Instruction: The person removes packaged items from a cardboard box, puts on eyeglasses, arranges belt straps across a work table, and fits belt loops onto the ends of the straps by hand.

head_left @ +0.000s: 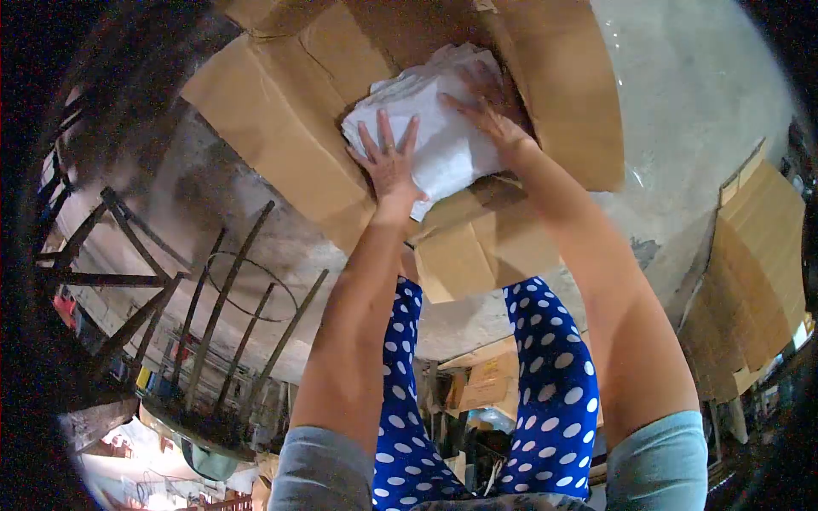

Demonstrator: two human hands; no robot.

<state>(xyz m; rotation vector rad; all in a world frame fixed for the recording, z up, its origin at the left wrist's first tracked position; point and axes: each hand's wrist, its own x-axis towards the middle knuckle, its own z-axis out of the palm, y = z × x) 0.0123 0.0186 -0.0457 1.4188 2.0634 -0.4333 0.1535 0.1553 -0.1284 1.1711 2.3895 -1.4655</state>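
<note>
A stack of white folded cloth-like sheets (443,157) lies inside an open cardboard box (281,136); I cannot make out whether it is fabric or paper. On the stack's near left part rests my left hand (392,166), fingers spread flat. My right hand (494,119) lies at the stack's right side, its fingers stretched out over the top sheets and partly in shadow. Neither hand grips anything. The near flap (464,255) of the box is folded outward toward my legs, and the side flaps stand outward too.
A stool with thin metal legs and a ring (230,289) lies upturned at the left, beside a dark metal frame (128,277). A flattened cardboard sheet (750,272) is at the right. Behind my legs sits another cardboard box (492,383). The concrete floor (690,102) surrounds the box.
</note>
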